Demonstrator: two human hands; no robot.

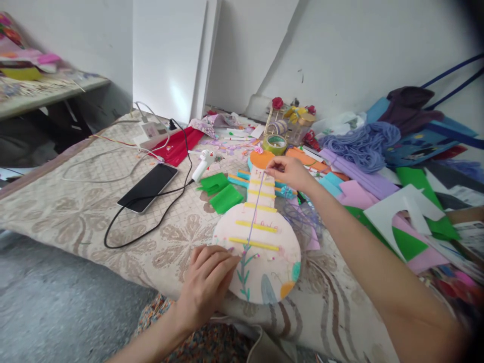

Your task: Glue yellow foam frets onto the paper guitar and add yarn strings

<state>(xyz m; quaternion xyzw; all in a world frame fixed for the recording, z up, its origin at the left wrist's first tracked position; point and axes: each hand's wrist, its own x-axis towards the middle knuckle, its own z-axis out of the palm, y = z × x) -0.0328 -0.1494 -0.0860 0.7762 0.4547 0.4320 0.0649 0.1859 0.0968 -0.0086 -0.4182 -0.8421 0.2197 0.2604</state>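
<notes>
A guitar-shaped paper craft [285, 249] lies on the table with its neck pointing away from me. Yellow strips [260, 244] cross its white body and neck, and the body carries drawn leaves and flowers. A purple yarn strand [255, 209] runs taut along it, over the strips. At the orange head of the neck, my right hand [290, 172] pinches the far end of the strand. My left hand [209, 275] rests at the left edge of the body, fingertips pinched at the near end of the strand.
Left of the craft are green paper pieces [225, 197], a white glue gun [203, 165] and a phone [149, 186] with cables. Coloured paper scraps [412, 227] and a purple yarn bundle [363, 143] crowd the right. Green tape [275, 143] stands behind the craft.
</notes>
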